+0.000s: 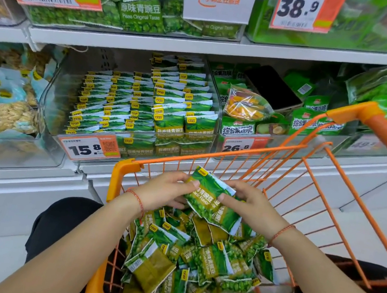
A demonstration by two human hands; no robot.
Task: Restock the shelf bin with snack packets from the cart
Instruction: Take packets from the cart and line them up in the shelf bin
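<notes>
1. The clear shelf bin (118, 154) is open at the top, below the shelf board (153, 47) above it.
2. Rows of green packets (142, 109) fill most of the bin, standing higher on the right. Free room shows at the back left, above the lower rows.
3. A price tag (88, 149) covers the bin's front left wall.
4. The orange cart (126, 168) stands just in front of the bin; its wire front wall and rim lie between the hands and the shelf.
5. Above the cart rim the way to the bin is open.
6. A clear divider (213, 93) walls off the next bin to the right.
</notes>
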